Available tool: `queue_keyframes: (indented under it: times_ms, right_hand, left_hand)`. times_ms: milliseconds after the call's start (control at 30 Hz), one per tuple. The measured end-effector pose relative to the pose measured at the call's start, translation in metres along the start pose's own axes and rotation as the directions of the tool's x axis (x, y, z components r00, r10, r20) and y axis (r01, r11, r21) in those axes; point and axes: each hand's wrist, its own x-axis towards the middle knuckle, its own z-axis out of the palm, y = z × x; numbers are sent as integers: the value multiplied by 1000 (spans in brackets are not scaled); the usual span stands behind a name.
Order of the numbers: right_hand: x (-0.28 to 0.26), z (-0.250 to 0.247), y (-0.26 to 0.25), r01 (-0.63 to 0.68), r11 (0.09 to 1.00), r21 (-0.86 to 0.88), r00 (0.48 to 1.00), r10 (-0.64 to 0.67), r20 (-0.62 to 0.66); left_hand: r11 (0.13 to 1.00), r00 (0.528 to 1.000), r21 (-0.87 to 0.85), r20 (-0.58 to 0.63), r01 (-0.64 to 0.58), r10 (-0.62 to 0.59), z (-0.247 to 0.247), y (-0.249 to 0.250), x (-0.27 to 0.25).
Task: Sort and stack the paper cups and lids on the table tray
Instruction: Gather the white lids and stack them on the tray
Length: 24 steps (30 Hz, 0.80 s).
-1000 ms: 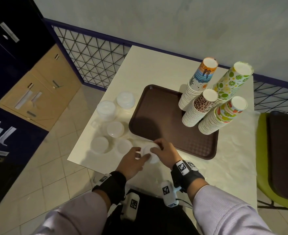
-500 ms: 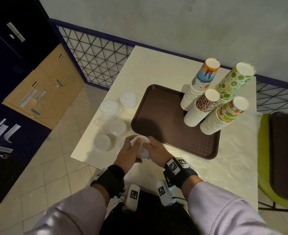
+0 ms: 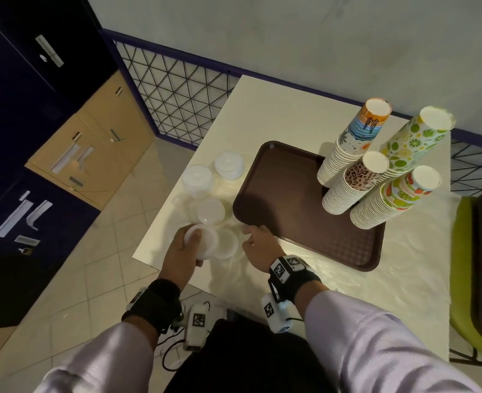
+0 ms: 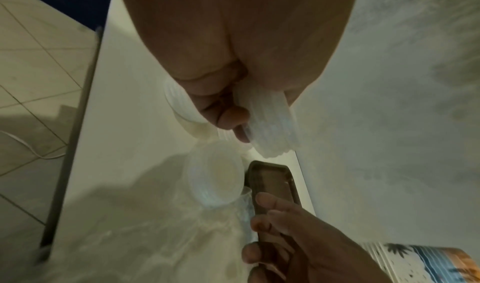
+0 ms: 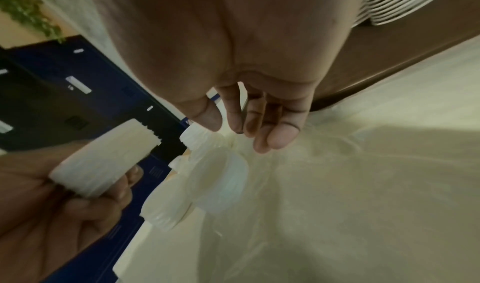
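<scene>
My head camera looks steeply down from above onto the white rectangular table (image 3: 276, 120), taking in the brown plastic tray (image 3: 296, 199) and floor. My left wrist camera sits very close under my left hand (image 4: 233, 41), facing along its fingers toward the tray's near edge. My right wrist camera sits equally close under my right hand (image 5: 246, 51), facing leftward across the table. All three views share the small stack of translucent white plastic lids (image 3: 202, 241) in my left hand.

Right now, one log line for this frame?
left hand: holds lid stack | right hand: open, empty, near tray | cup stacks: on tray
</scene>
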Motion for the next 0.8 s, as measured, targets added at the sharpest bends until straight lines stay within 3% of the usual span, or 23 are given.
queue_keyframes:
  times_ms: [167,333,800]
  right_hand:
    - [21,20,-23,59,976,-208,998,-58,14]
    - [38,40,-31,110,891,-441,994,-108,30]
    - [52,58,-23,78,883,-463,997,-79,17]
  left_hand:
    - [999,998,32,-57,-24,26,-21,-3,0]
    - [996,998,74,-39,-40,43,-33,-6,-1]
    - [994,998,85,-19,-66,68,-38,-14,-4]
